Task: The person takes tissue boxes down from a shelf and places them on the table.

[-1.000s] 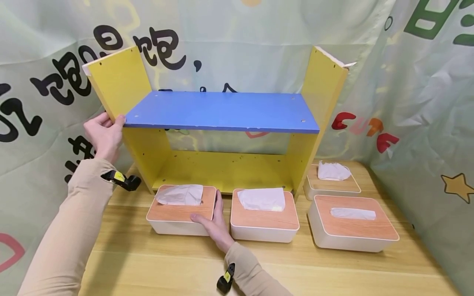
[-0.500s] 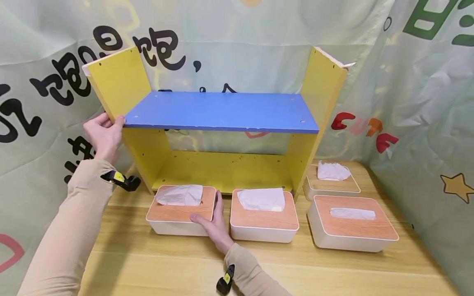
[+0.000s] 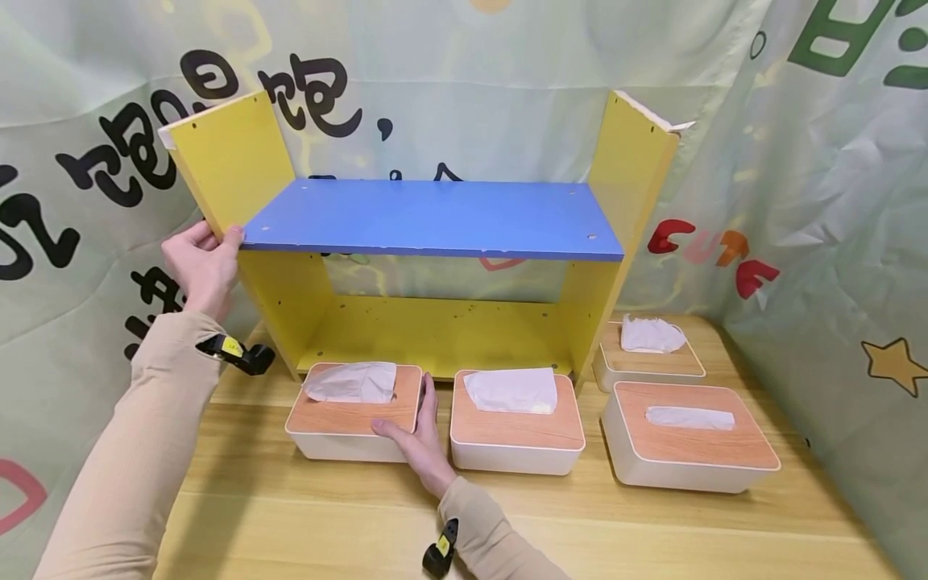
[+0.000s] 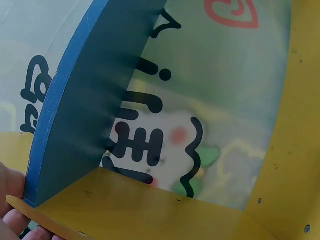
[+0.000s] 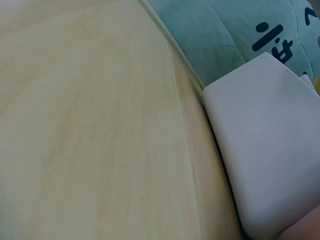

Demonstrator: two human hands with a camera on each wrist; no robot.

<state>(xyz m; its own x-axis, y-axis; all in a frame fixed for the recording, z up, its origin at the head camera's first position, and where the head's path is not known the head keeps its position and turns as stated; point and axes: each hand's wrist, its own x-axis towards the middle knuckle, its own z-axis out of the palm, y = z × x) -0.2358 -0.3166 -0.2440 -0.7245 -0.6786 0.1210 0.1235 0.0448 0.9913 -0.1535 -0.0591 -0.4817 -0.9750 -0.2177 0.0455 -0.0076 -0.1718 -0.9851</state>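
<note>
My left hand (image 3: 203,270) grips the left side panel of a yellow and blue shelf unit (image 3: 435,217), its thumb by the corner of the blue board. In the left wrist view, fingertips (image 4: 17,220) curl around the yellow panel's edge beside the blue board (image 4: 65,115). Low in front of the unit, my right hand (image 3: 424,451) holds the right end of a tissue box (image 3: 341,445), thumb on the wood-look lid and fingers along its side. That box's white wall (image 5: 270,150) fills the right of the right wrist view. A tissue sticks out of its lid.
A second tissue box (image 3: 518,459) stands just right of my right hand. Two more, a near tissue box (image 3: 696,463) and a far tissue box (image 3: 616,374), sit farther right on the wooden table (image 3: 326,524). Printed cloth (image 3: 471,48) hangs behind and at both sides.
</note>
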